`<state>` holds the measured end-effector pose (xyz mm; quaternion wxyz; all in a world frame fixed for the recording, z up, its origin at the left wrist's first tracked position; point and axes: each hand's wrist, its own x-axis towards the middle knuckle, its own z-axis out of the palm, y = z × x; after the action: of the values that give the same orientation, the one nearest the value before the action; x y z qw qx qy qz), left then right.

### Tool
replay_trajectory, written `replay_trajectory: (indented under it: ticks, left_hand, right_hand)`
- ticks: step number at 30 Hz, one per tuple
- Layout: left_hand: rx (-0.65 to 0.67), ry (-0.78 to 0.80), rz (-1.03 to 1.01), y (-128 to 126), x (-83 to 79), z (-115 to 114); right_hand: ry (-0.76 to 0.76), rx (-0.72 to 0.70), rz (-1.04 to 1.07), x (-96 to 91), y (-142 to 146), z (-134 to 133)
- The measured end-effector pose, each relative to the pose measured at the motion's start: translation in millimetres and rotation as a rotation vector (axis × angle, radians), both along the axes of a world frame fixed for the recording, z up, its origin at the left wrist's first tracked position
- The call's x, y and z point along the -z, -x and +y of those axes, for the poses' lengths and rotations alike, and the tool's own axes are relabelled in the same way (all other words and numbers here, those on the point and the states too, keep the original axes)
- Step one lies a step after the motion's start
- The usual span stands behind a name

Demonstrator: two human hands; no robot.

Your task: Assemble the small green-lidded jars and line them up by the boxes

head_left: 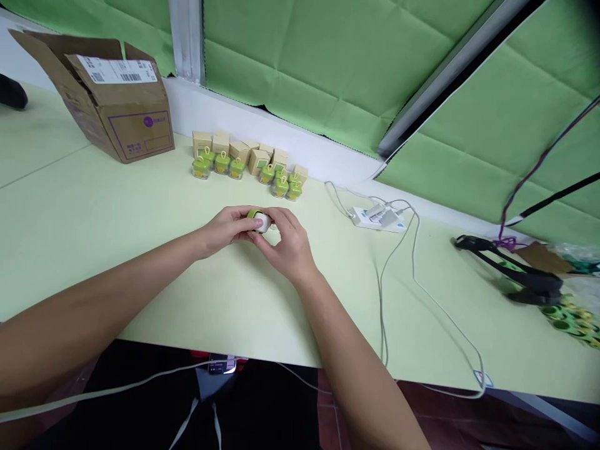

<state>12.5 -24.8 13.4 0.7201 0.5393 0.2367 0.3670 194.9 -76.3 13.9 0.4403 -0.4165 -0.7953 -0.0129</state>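
Holding white object [262, 223], both hands [229, 226] [290, 245], carton [135, 140], unreadable barcoded label [117, 70]

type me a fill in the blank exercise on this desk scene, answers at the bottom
1. The left hand and right hand hold one small object, coloured green and ____.
2. The big cardboard box has its top flaps ____ (open/closed).
3. From the person's side, the power strip lies to the ____ of both hands.
4. The jars have ____-coloured lids.

Missing words: white; open; right; green
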Motion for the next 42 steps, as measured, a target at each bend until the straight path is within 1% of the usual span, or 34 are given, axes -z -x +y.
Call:
replay_trajectory:
  ticks: [6, 9, 14, 20, 24, 29, 33, 35, 38, 42]
  left_hand:
    - [-0.016, 0.027, -0.030, 0.3, -2.2, 0.0]
    - [-0.009, 0.012, -0.014, 0.7, -1.2, 0.2]
    - [-0.007, 0.011, -0.006, -0.3, -1.1, 0.8]
    - [0.040, 0.023, -0.071, -0.8, -4.5, -2.0]
    - [0.043, 0.021, -0.028, -0.3, -5.1, -3.3]
    - [0.048, 0.034, -0.049, -0.4, -3.4, 2.1]
    - [0.072, 0.008, -0.019, 2.0, -2.5, 4.3]
    - [0.035, -0.027, 0.029, 2.7, -3.4, 2.5]
    - [-0.045, -0.088, 0.089, 1.5, -4.8, -1.4]
    - [-0.087, -0.091, 0.109, -1.0, -3.3, -1.2]
  right_hand:
    - [0.030, 0.020, -0.001, -1.5, 0.7, -0.7]
    - [0.025, 0.020, -0.008, -1.5, 1.0, -0.6]
    - [0.029, 0.014, 0.036, -2.3, 2.4, -1.1]
    - [0.078, 0.030, 0.104, -3.7, 4.9, -1.6]
    - [0.097, 0.033, 0.093, -3.7, 4.7, -2.0]
    - [0.060, 0.020, 0.120, -5.2, 4.4, -3.1]
    - [0.046, 0.060, 0.103, -4.3, 3.6, -3.1]
    - [0.030, 0.084, 0.092, -2.3, 2.4, -2.0]
    - [0.006, 0.076, 0.072, 1.2, 0.3, 0.2]
    - [0.025, 0.071, 0.055, 3.7, -1.4, 1.8]
